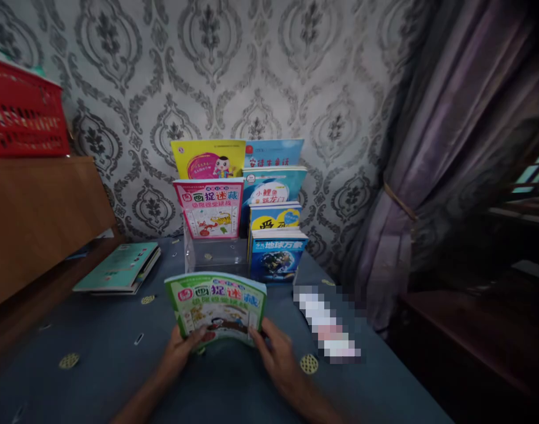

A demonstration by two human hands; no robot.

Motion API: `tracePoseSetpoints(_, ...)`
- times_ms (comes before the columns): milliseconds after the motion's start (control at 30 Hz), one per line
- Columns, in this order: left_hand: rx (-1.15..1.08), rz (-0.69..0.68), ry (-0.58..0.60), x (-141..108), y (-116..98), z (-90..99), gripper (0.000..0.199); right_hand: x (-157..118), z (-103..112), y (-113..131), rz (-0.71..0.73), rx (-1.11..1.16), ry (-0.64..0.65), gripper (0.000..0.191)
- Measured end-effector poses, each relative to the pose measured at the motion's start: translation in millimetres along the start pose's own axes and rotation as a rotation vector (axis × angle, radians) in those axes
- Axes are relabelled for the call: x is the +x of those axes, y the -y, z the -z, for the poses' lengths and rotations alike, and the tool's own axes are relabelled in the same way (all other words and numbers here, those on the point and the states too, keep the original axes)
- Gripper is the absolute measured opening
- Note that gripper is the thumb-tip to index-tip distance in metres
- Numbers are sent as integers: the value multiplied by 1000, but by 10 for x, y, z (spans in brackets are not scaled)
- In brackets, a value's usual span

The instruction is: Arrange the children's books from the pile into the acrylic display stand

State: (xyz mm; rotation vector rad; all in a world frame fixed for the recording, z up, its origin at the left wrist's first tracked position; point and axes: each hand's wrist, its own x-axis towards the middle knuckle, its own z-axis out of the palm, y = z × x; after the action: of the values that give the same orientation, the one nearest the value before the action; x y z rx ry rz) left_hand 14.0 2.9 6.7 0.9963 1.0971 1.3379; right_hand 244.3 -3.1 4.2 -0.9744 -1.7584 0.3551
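On the blue table (234, 394), a clear rack (214, 250) holds upright books, a pink book (210, 209) at left, its front left slot bare; a red basket (26, 112) sits far left. Before the rack, the left hand (181, 347) and right hand (276, 353), fingers partly curled, grip a green book (216, 306) by its lower corners.

Clear glossy plastic rack (216, 250), w/ smooth paper bks (208, 209) in it; matt cloth-like surface (115, 347) under rack; smooth brown wood-look cabinet (44, 218) left of rack; red plastic basket (25, 112) above cabinet.
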Motion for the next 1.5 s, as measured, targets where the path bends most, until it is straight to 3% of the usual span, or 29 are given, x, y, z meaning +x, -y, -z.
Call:
tracePoseSetpoints(133, -26, 62, 43, 11, 110, 6, 64, -62, -30, -91, -28, -26, 39, 31)
tracePoseSetpoints(567, -27, 165, 21, 10, -7, -46, 61, -79, -45, -211, -50, 1, 70, 30)
tracePoseSetpoints(1067, 14, 156, 8, 27, 44, 9, 63, -47, 37, -105, -101, 6, 135, 26)
tracePoseSetpoints(1367, 2, 122, 91, 23, 95, 92, 61, -43, 7, -66, -156, 62, 93, 25)
tracePoseSetpoints(1500, -11, 94, 37, -17, 82, 99, 65, -46, 5, -86, -171, 65, 88, 28)
